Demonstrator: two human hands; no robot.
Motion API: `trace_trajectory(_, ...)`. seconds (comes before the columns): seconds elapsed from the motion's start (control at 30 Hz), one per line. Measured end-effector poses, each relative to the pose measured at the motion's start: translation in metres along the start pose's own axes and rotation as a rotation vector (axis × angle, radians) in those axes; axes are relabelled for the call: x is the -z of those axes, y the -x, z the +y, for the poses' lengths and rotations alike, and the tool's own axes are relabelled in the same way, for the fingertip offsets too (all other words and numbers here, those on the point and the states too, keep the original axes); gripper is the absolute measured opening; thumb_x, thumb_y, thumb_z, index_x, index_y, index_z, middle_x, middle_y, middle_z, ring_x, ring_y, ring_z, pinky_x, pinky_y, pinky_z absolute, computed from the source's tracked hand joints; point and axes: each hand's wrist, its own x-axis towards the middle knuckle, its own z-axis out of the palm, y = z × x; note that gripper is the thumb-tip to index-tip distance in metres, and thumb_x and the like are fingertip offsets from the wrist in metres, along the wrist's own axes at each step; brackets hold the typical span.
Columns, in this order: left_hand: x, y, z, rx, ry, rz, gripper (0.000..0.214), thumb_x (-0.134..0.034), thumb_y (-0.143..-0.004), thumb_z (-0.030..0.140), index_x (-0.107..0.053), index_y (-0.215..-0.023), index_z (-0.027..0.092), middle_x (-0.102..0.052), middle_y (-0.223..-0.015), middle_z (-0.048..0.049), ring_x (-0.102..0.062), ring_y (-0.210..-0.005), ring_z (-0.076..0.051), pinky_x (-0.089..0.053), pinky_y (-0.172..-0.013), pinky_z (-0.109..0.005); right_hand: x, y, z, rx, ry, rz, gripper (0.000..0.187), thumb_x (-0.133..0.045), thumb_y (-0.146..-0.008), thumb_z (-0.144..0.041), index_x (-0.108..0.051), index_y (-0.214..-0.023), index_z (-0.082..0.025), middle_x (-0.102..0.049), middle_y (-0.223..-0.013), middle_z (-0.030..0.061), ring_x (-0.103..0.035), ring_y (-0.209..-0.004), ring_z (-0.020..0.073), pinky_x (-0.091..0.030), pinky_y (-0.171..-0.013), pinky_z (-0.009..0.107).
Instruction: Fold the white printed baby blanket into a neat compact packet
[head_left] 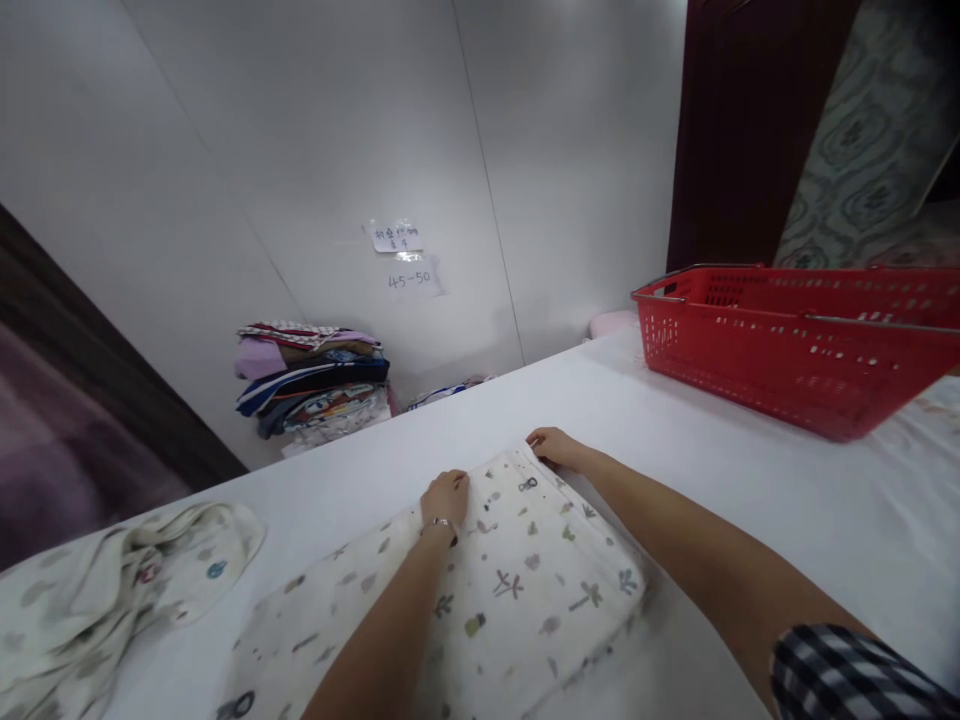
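Note:
A white cloth printed with small plants and animals [551, 560] lies folded over in layers on the white table. My left hand [445, 497], with a bracelet at the wrist, is closed at the cloth's far edge, its fingers bent over the fabric and partly hidden. Farther right, my right hand [556, 447] pinches the far right corner of the same cloth. The cloth's left part spreads flat beneath my left forearm.
A red plastic basket [765, 360] with metal handles stands at the right. Another printed cloth [172, 570] lies crumpled at the left. Behind the table's far edge, folded clothes [319, 385] are stacked against the wall, below paper signs [397, 238].

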Motion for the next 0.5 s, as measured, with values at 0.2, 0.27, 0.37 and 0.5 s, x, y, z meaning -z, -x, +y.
trace_trajectory(0.2, -0.001, 0.001, -0.002, -0.002, 0.029, 0.004, 0.032, -0.037, -0.082, 0.034, -0.063, -0.099, 0.025, -0.063, -0.110, -0.0021, -0.055, -0.102, -0.020, -0.040, -0.086, -0.033, -0.002, -0.008, 0.009, 0.275, 0.237, 0.045, 0.028, -0.053, -0.061, -0.006, -0.067, -0.083, -0.018, -0.062, -0.073, -0.0008, -0.051, -0.064, 0.0103, -0.037, -0.058, 0.019)
trace_trajectory(0.27, -0.001, 0.002, -0.002, -0.004, 0.034, 0.004, 0.032, -0.037, -0.082, 0.034, -0.063, -0.099, 0.025, -0.063, -0.110, -0.0021, -0.055, -0.101, -0.021, -0.040, -0.086, -0.033, -0.003, -0.011, 0.012, 0.341, 0.283, 0.065, 0.031, -0.052, -0.064, -0.009, -0.068, -0.088, -0.020, -0.062, -0.075, -0.0012, -0.051, -0.065, 0.0111, -0.037, -0.060, 0.020)
trace_trajectory(0.37, -0.001, 0.001, -0.002, -0.008, 0.039, 0.005, 0.032, -0.037, -0.082, 0.033, -0.063, -0.098, 0.025, -0.063, -0.110, -0.0021, -0.055, -0.102, -0.020, -0.040, -0.086, -0.033, -0.005, -0.013, 0.017, 0.382, 0.325, 0.113, 0.034, -0.051, -0.066, -0.011, -0.068, -0.093, -0.022, -0.062, -0.075, -0.0014, -0.051, -0.067, 0.0116, -0.036, -0.061, 0.020)
trace_trajectory(0.5, -0.002, 0.000, -0.002, -0.008, 0.037, 0.004, 0.032, -0.038, -0.082, 0.033, -0.063, -0.099, 0.024, -0.062, -0.112, -0.0025, -0.055, -0.102, -0.020, -0.040, -0.087, -0.032, -0.010, -0.014, 0.020, 0.325, 0.297, 0.214, 0.021, -0.052, -0.066, -0.014, -0.065, -0.082, -0.020, -0.061, -0.074, -0.0008, -0.051, -0.066, 0.0117, -0.035, -0.058, 0.021)
